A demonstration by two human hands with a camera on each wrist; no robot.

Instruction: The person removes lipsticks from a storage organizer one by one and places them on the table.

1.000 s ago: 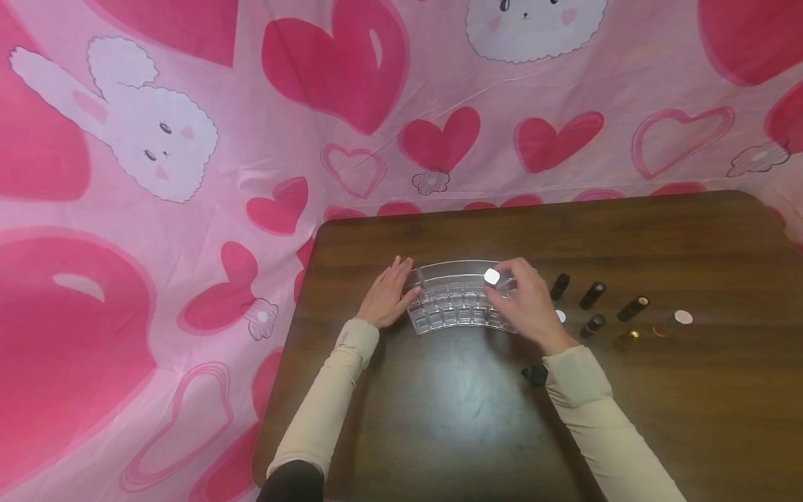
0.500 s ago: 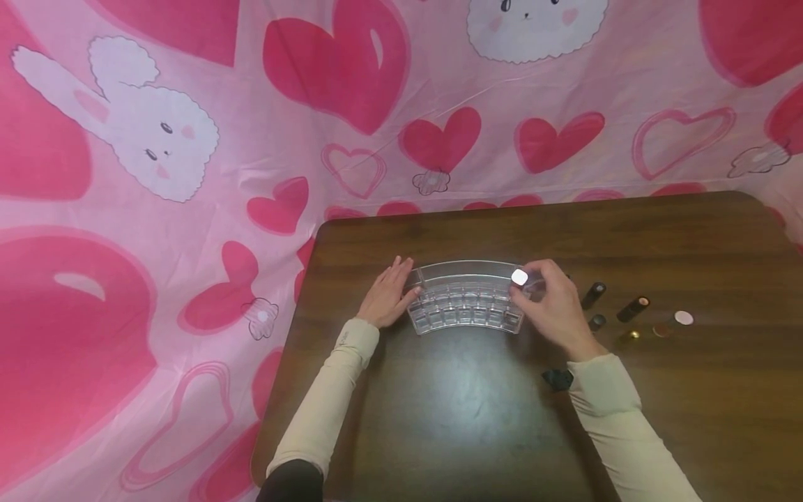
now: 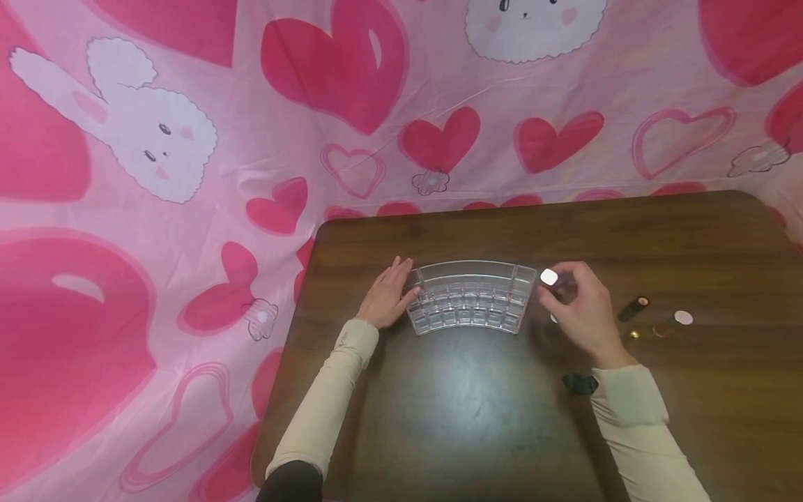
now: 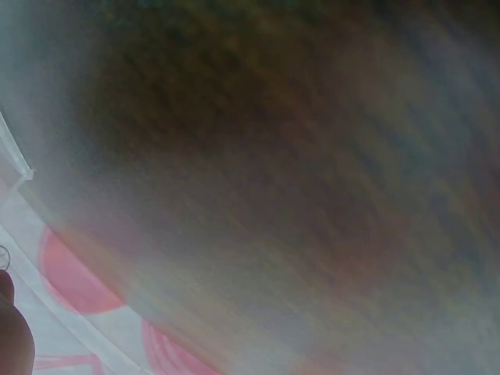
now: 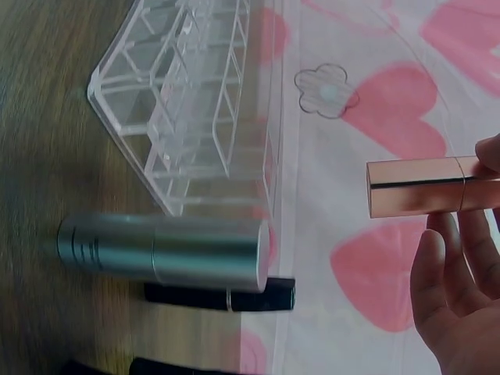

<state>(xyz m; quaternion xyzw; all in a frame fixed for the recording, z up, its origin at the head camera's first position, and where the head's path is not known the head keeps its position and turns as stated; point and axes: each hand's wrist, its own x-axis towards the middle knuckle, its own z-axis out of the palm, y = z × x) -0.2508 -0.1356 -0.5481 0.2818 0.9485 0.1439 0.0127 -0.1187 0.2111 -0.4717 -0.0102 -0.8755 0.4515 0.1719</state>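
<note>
In the head view a clear plastic organizer with rows of small compartments stands on the table. My left hand touches its left end with fingers straight. The left wrist view is mostly blur, with part of a finger at its lower left edge. To the right of the organizer, my right hand pinches a rose-gold lipstick tube above the table; its shiny end looks white from overhead. In the right wrist view a silver tube stands beside the organizer, with a black tube behind it.
Several cosmetic tubes stand right of my right hand, among them a black one, a gold-topped one and one with a pale pink top. A pink heart-print cloth hangs behind the table.
My right hand has moved right with the lipstick tube, from above the organizer's right part to beyond its right end. My left hand and the organizer stay in place.
</note>
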